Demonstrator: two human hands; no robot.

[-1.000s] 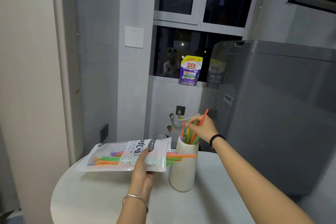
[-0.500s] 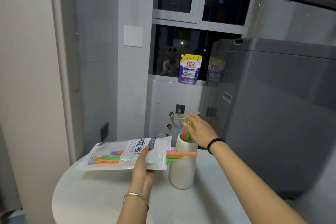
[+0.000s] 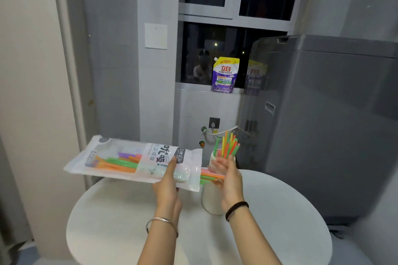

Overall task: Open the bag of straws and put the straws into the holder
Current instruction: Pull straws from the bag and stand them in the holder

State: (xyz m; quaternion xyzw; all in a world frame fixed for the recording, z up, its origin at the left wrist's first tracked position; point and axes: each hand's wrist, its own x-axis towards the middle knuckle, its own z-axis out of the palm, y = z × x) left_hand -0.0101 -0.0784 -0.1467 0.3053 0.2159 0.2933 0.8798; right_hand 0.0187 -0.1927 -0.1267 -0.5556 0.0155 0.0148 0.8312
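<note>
The fingers of my left hand (image 3: 169, 188) grasp the bag (image 3: 120, 157) near its open end, thumb pressed on the printed top face and the other fingers hidden beneath. The fingers of my right hand (image 3: 229, 178) are spread and blurred at the bag's mouth, in front of the holder (image 3: 212, 202). I cannot tell whether they pinch anything. The bag lies flat in the air, stretching away to the left of the holder, its mouth just beside the holder's upper wall. Orange, green and purple straws (image 3: 116, 164) lie inside it, and a few ends poke out of the mouth toward my right palm. More upright straws (image 3: 228, 146) fan out of the holder's top. The holder stands on the round white desk (image 3: 129, 221). A grey washer (image 3: 333, 125) stands behind the holder and to its right. A purple pouch (image 3: 225, 75) sits on the sill above and behind the holder.
</note>
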